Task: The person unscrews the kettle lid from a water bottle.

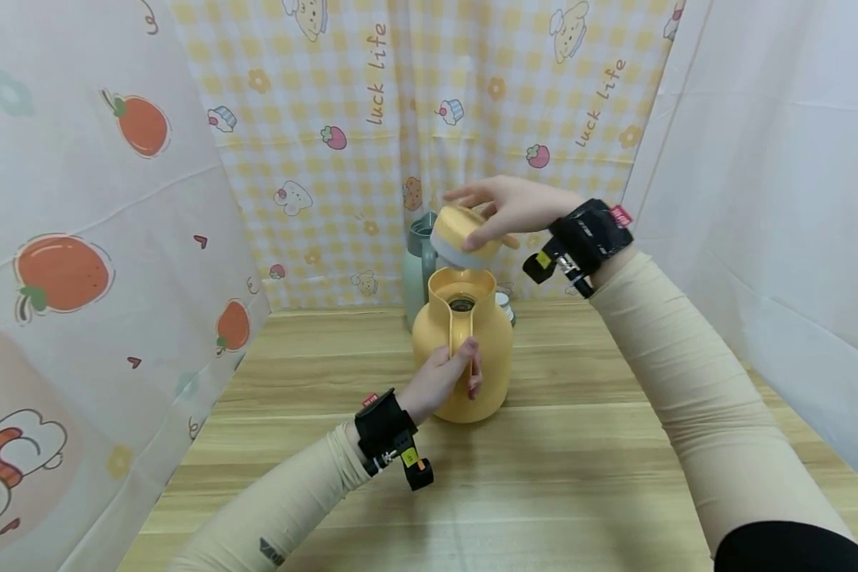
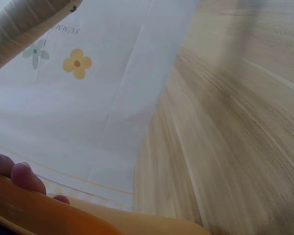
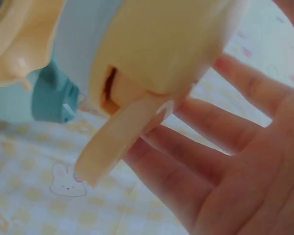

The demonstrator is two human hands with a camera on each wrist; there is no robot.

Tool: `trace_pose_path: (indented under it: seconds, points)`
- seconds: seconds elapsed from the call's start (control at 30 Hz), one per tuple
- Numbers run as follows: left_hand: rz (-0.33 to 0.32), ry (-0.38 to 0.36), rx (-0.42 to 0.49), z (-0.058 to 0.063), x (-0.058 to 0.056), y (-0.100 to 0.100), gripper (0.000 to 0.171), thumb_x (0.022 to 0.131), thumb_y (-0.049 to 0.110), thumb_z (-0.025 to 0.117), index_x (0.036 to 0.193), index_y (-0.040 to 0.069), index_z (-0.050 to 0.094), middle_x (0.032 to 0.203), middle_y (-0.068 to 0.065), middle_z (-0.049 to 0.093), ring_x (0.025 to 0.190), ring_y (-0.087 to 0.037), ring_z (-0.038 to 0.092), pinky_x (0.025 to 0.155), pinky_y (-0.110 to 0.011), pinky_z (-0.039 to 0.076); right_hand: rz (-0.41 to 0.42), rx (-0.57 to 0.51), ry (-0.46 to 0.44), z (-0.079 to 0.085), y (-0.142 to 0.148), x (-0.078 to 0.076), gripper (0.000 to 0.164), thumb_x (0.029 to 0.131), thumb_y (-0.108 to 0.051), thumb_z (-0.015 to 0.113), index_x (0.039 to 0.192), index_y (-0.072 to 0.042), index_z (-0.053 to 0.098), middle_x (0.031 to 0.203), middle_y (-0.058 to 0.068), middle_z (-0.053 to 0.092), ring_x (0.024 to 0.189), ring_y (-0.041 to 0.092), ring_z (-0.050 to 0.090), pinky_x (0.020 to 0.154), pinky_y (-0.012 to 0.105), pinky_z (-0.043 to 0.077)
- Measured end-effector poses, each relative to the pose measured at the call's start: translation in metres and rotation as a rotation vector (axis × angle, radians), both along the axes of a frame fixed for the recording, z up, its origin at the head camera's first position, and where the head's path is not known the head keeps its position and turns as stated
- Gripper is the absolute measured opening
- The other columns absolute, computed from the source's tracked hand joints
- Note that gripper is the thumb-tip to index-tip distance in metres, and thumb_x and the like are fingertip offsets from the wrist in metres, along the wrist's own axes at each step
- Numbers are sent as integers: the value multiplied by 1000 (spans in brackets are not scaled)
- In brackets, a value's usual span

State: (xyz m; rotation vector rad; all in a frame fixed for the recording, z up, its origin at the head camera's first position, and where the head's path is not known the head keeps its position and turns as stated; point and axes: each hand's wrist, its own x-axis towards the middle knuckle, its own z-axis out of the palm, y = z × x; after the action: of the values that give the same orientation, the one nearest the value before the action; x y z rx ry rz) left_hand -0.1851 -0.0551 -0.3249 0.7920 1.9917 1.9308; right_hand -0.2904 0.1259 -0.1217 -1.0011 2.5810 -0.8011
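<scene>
A yellow thermos jug point(image 1: 496, 357) stands upright on the wooden table, its round mouth uncovered. My left hand point(image 1: 446, 375) grips the jug's handle point(image 1: 461, 327), which faces me; in the left wrist view its fingertips point(image 2: 27, 178) show over the orange-yellow edge. Just above the mouth, my right hand point(image 1: 518, 208) holds the jug's lid point(image 1: 461, 230), yellow with a pale grey lower ring, tilted. In the right wrist view the fingers point(image 3: 186, 169) lie along the lid point(image 3: 161, 44), and a curved yellow lever point(image 3: 122, 139) sticks out from its side.
Behind the jug stands a green pitcher point(image 1: 413, 274) with a handle. A small white-topped container point(image 1: 504, 304) is partly hidden at the jug's right. Patterned curtains point(image 1: 329, 199) close off the back and sides of the wooden table point(image 1: 314, 349).
</scene>
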Motion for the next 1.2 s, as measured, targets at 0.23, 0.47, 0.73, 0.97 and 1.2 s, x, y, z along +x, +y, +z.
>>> trace_pose_path:
  seconds: [0.23,0.47,0.73,0.97,1.2]
  points:
    - [-6,-24,15,0,-3,4,47,107,37,32,79,3,48,63,-4,48,61,-19,51,63,-30,45,-85,-662,-230,-28,61,2,63,94,-14,64,151,-20,35,137,14,50,115,26,56,94,40,47]
    - [-11,-36,29,1,-5,1,46,107,35,31,80,2,47,62,-4,47,59,-20,50,61,-30,44,291,-1437,-662,-147,93,-9,60,94,-23,65,145,-8,37,131,16,54,109,29,57,90,40,49]
    - [-40,-19,62,0,-6,0,46,106,40,31,83,3,47,64,-4,46,60,-20,49,60,-29,44,234,-1956,-1098,-250,81,34,63,93,-31,65,148,-15,37,143,17,42,130,37,41,112,42,27]
    - [-42,-15,58,0,-6,-1,48,105,43,32,84,3,46,65,-5,46,60,-20,48,60,-29,43,-180,-2082,-1318,-292,72,62,63,100,-38,49,154,-26,19,152,17,24,138,39,29,113,41,23]
    - [-3,-28,77,0,-3,0,45,106,41,33,82,4,47,63,-4,47,58,-20,48,59,-29,43,-265,-2158,-1367,-308,64,73,60,104,-41,36,156,-32,7,160,6,13,144,30,19,114,47,17]
